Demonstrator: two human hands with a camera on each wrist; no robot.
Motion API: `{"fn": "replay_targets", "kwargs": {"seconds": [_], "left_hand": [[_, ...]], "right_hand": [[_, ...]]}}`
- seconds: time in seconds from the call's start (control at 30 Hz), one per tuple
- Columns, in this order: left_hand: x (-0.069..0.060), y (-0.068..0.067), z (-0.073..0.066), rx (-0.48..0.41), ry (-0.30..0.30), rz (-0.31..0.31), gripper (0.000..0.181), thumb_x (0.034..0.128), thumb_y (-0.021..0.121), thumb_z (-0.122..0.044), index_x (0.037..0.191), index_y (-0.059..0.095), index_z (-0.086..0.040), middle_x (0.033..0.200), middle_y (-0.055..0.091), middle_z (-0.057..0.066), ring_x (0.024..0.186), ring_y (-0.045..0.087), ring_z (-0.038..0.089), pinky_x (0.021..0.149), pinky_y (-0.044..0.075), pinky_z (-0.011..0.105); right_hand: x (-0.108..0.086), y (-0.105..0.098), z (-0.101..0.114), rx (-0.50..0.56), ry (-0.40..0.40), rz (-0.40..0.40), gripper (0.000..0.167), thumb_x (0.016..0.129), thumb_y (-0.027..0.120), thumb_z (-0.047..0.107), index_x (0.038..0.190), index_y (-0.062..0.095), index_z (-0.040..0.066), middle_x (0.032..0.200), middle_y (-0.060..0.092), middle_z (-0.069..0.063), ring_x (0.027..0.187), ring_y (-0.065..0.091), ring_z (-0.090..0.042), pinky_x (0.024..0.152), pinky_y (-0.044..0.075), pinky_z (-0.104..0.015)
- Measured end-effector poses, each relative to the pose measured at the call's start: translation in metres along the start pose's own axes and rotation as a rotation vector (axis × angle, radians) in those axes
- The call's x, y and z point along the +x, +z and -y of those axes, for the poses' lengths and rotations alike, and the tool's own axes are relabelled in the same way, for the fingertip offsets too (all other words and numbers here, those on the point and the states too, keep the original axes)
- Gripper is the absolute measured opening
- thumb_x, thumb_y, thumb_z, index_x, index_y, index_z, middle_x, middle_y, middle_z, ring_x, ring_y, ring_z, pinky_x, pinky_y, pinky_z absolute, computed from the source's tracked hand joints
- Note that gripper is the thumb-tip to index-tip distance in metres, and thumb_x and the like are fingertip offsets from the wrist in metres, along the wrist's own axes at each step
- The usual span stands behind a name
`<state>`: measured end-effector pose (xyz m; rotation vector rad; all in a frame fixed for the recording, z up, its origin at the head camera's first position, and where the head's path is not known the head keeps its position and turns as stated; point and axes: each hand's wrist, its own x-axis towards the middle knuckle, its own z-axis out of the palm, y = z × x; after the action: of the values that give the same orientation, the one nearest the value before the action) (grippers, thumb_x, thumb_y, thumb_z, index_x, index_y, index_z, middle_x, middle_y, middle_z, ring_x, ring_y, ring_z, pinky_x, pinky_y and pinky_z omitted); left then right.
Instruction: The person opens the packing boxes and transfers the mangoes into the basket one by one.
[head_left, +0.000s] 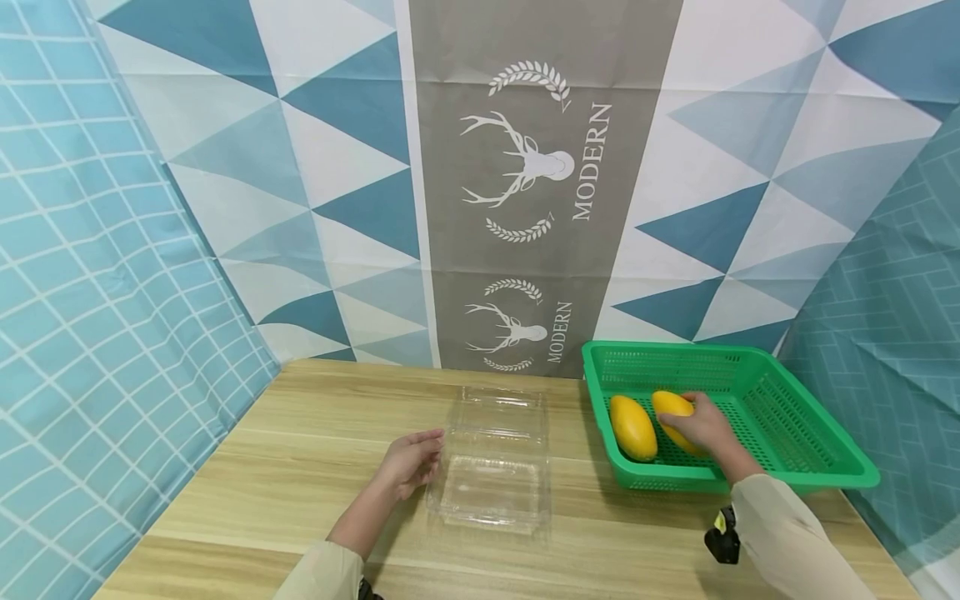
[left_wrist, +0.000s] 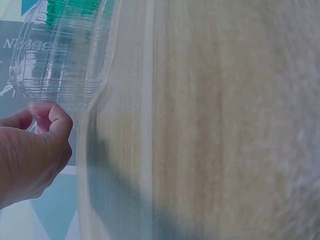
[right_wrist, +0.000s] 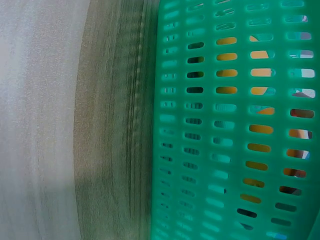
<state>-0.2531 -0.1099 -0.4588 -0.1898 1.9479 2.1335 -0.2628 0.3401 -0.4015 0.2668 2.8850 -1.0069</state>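
A clear plastic clamshell container [head_left: 491, 492] lies on the wooden table with its lid folded back toward the wall. My left hand [head_left: 412, 462] is at its left side; in the left wrist view the curled thumb and forefinger of that hand [left_wrist: 37, 150] pinch the edge of the container [left_wrist: 60, 65]. Over in the green basket [head_left: 821, 479], my right hand [head_left: 708, 425] grips a yellow mango [head_left: 670, 404] from above. Another yellow mango [head_left: 633, 429] lies just left of it. The right wrist view shows mostly the basket's slotted wall [right_wrist: 235, 160], which hides the right hand's grip.
The wooden table [head_left: 300, 467] meets a wall covering [head_left: 517, 250] with deer prints and triangles at the back. Blue tiled sheets hang at the left [head_left: 97, 292] and right. The basket's raised rim surrounds the mangoes at the table's right side.
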Motion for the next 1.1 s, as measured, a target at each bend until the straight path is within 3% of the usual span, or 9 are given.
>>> {"fn": "replay_targets", "kwargs": {"seconds": [0.47,1.1], "left_hand": [[-0.002,0.000,-0.001,-0.006,0.005,0.031,0.042,0.0920,0.055,-0.011,0.129,0.046,0.007,0.087,0.054,0.003,0.073,0.050,0.008,0.059,0.045,0.014],[-0.002,-0.001,-0.001,-0.011,0.007,0.024,0.042,0.0912,0.056,-0.011,0.128,0.047,0.007,0.088,0.054,0.003,0.074,0.050,0.009,0.061,0.045,0.015]], "right_hand": [[0.006,0.001,-0.004,0.004,0.042,0.013,0.087,0.088,0.057,0.042,0.141,0.016,-0.013,0.124,0.038,-0.039,0.097,0.051,-0.043,0.066,0.049,-0.040],[0.012,0.002,-0.001,-0.038,0.055,0.031,0.081,0.087,0.058,0.034,0.136,0.018,-0.017,0.118,0.040,-0.040,0.096,0.051,-0.044,0.068,0.049,-0.043]]}}
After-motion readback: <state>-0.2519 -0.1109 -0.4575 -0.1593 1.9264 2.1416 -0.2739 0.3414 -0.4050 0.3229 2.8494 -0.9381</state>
